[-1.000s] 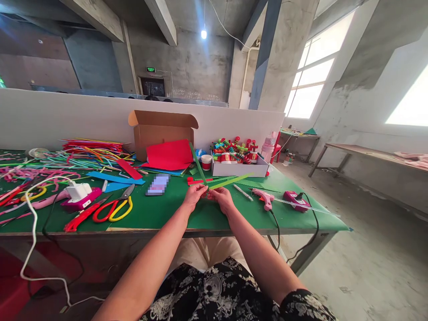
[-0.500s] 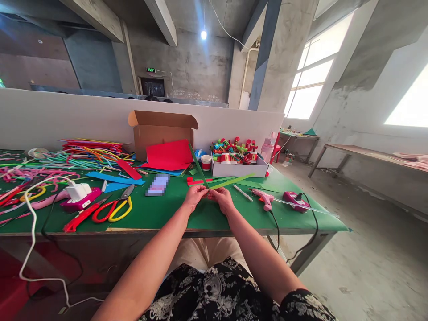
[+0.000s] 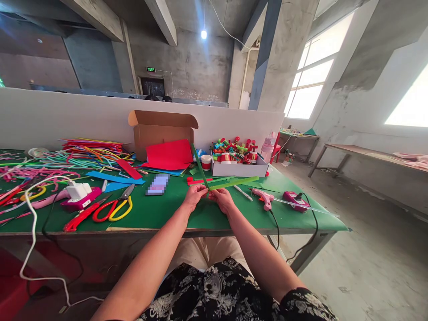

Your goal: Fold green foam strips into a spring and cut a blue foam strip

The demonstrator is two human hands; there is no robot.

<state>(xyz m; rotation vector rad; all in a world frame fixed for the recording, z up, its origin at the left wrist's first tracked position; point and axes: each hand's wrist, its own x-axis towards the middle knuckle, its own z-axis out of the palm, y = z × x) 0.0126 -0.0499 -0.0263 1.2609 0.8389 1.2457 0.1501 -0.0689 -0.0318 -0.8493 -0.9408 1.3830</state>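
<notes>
Close to the table's front edge, my left hand (image 3: 195, 196) and my right hand (image 3: 221, 199) are pinched almost fingertip to fingertip. A dark green paper strip (image 3: 199, 166) rises from my left fingers, slanting up and away to the left. From my right fingers a bright green paper strip (image 3: 236, 182) runs out to the right, tilted slightly up. Both lengths meet at my fingertips; whether they are joined there is hidden. More green strips and small red pieces (image 3: 192, 181) lie on the table just beyond. A white pen (image 3: 243, 193) lies right of my right hand.
A pink glue gun (image 3: 265, 198) and a power socket (image 3: 295, 201) with cords are on the right. Scissors (image 3: 115, 209), a phone (image 3: 157, 184) and pipe cleaners (image 3: 87, 156) are on the left. Behind stand a cardboard box (image 3: 163, 118), a paper cup (image 3: 206, 162) and a white box of figures (image 3: 239, 170).
The bright green strip has turned so its broad face shows more. The dark strip's top has shifted slightly right and stands a little steeper. Both hands stay nearly in place.
</notes>
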